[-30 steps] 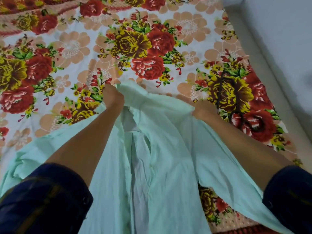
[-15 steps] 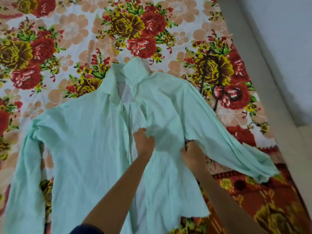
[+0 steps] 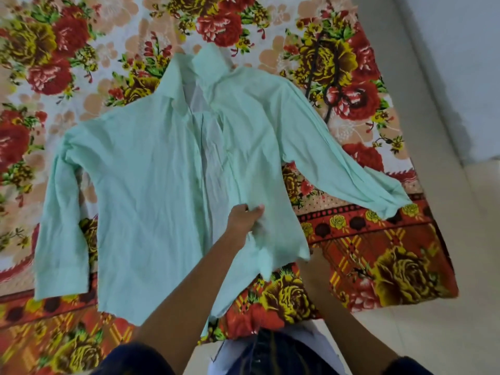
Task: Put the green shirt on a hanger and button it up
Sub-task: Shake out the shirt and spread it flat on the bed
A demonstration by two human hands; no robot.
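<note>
The pale green shirt (image 3: 151, 185) lies face up on the flowered bedsheet, sleeves spread to both sides, collar at the far end. Its front is unbuttoned and the placket gapes, showing the whitish inside. My left hand (image 3: 244, 216) rests on the lower right front panel and pinches a fold of the cloth. My right hand (image 3: 311, 259) is at the hem corner of the same panel, blurred, with its fingers tucked under the edge. A thin dark hanger (image 3: 328, 98) lies on the sheet beyond the shirt's right shoulder, apart from both hands.
The flowered bedsheet (image 3: 378, 266) covers a mattress whose right edge meets a pale floor (image 3: 446, 307) and a grey wall (image 3: 460, 63). My knees in dark trousers (image 3: 270, 355) are at the near edge.
Both hands came down from the collar to the lower right front panel and hem. The shirt now lies spread flat, and the view has pulled back to show all of it.
</note>
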